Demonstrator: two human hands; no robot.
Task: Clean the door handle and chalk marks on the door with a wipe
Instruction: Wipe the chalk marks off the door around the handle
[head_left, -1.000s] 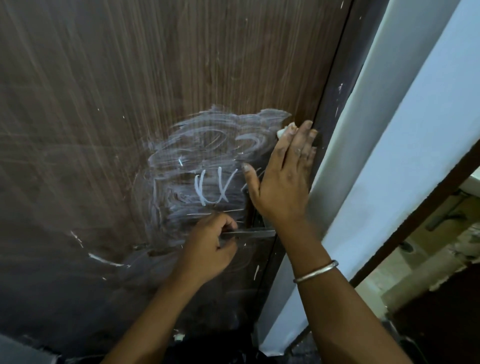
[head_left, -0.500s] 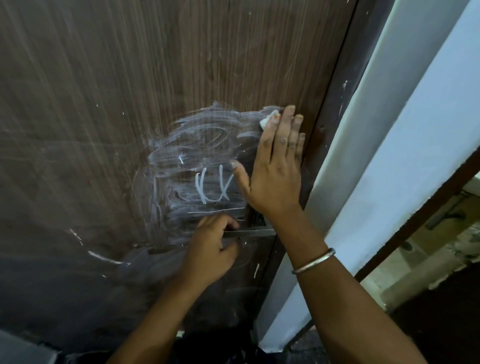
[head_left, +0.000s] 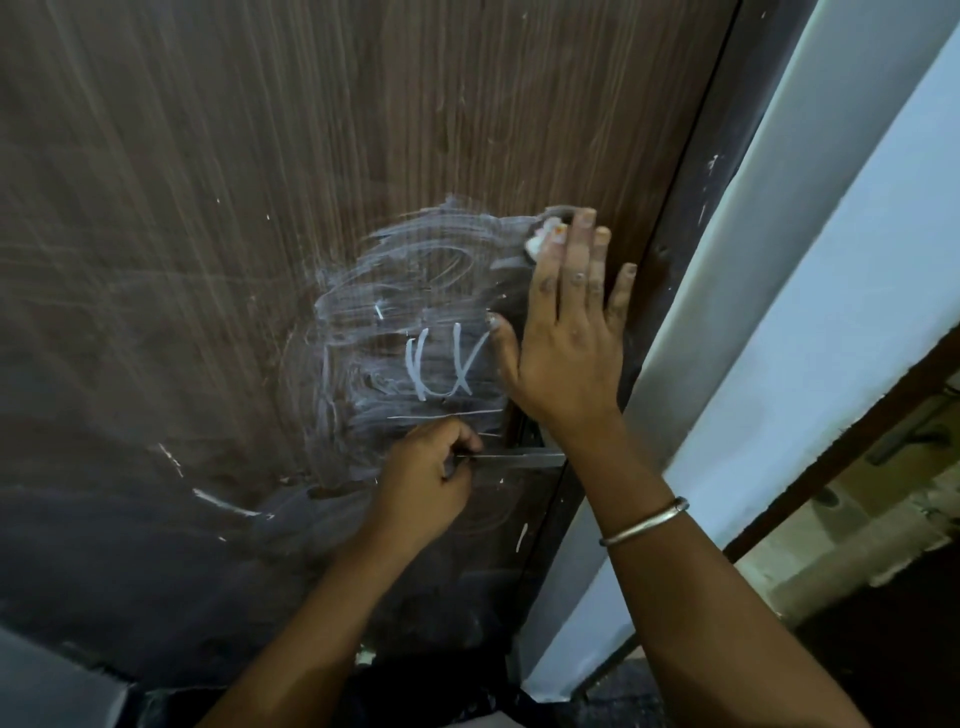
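A dark wood-grain door (head_left: 260, 182) carries a wide smear of white chalk marks (head_left: 395, 312), with sharper strokes (head_left: 447, 366) left in the middle. My right hand (head_left: 563, 343) lies flat on the door at the smear's upper right edge, pressing a small white wipe (head_left: 537, 240) under its fingertips; only a corner of the wipe shows. My left hand (head_left: 426, 483) is closed around the metal door handle (head_left: 524, 460), which sticks out to the right below the chalk.
The dark door frame (head_left: 691, 223) and a white and pale blue wall edge (head_left: 810, 322) run diagonally just right of my right hand. Loose chalk streaks (head_left: 223, 501) mark the door's lower left. A second doorway and floor (head_left: 852, 519) show at far right.
My right hand has slid with the wipe a little up and to the left along the smear's top right edge. My left hand has stayed on the handle.
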